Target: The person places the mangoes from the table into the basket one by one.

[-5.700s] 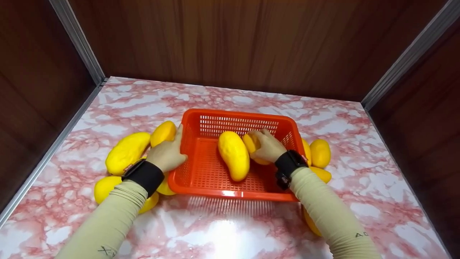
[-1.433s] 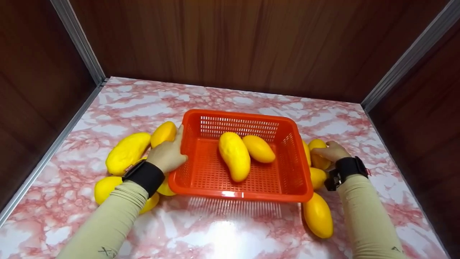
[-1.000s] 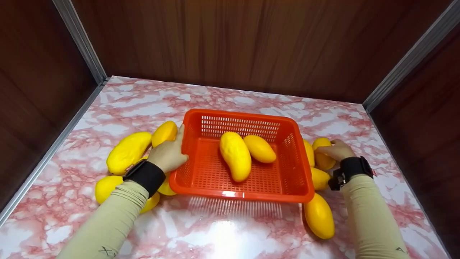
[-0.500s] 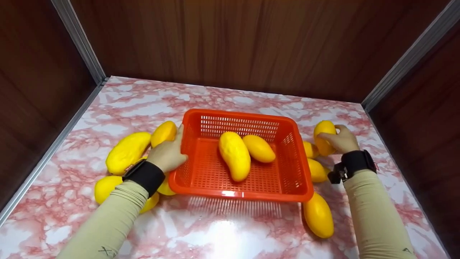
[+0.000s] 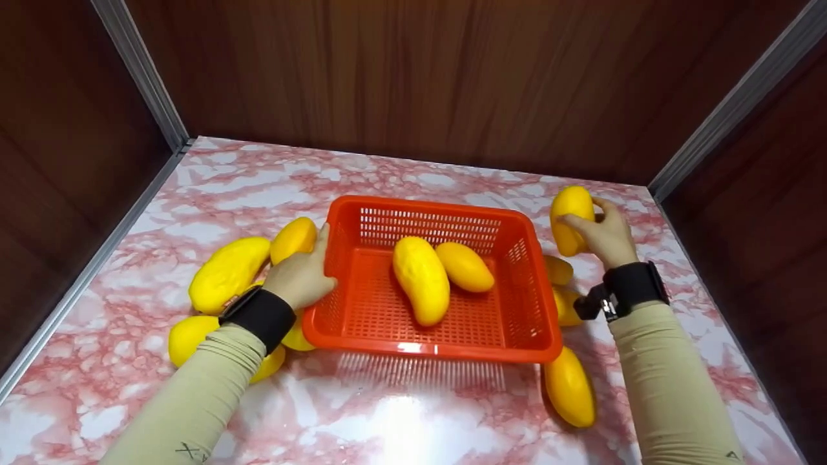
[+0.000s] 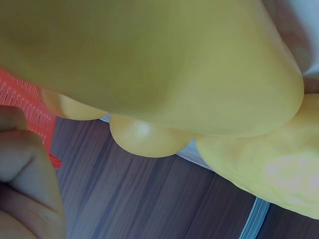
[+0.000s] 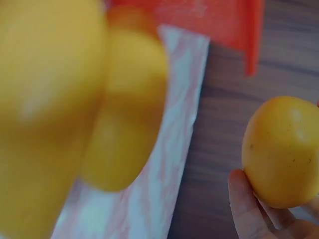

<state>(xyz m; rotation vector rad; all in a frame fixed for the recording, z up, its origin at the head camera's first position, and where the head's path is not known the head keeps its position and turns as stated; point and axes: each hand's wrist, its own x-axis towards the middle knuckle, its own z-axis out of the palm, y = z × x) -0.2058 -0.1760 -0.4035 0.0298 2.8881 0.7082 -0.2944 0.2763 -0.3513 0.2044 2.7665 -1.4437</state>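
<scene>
1. Right hand [image 5: 604, 236] wrapped around a yellow mango [image 5: 571, 219], fingers curled on it, held up in the air off the marble table [image 5: 413, 413], just right of the basket's far right corner.
2. Right wrist view: same held mango [image 7: 281, 149] sits against the fingertips [image 7: 246, 209]; basket edge and blurred yellow fruit lie below it.
3. Left hand [image 5: 300, 278] rests against the left wall of the red basket [image 5: 420, 349], fingers relaxed along the rim, not gripping any fruit. Thumb lies near the rim top.
4. Left wrist view is mostly filled by blurred close-up yellow fruit; a bit of red mesh [image 6: 30, 107] shows beside the fingers [image 6: 25, 169].
5. Basket stands mid-table. Inside: a long mango [image 5: 421, 279] and a shorter mango [image 5: 465, 266], touching, both near the middle.
6. Left of the basket: a big mango [image 5: 229, 274] on the far left, another mango [image 5: 294, 237] just beside the left hand, and two more near the wrist [image 5: 187, 336], partly hidden by the sleeve.
7. Right of the basket: two mangoes [image 5: 559, 269] tight against its wall, partly hidden behind it, and one mango [image 5: 570, 386] lying by the near right corner.
8. Black bands on both wrists; brown wood panels wall in the table on three sides.
</scene>
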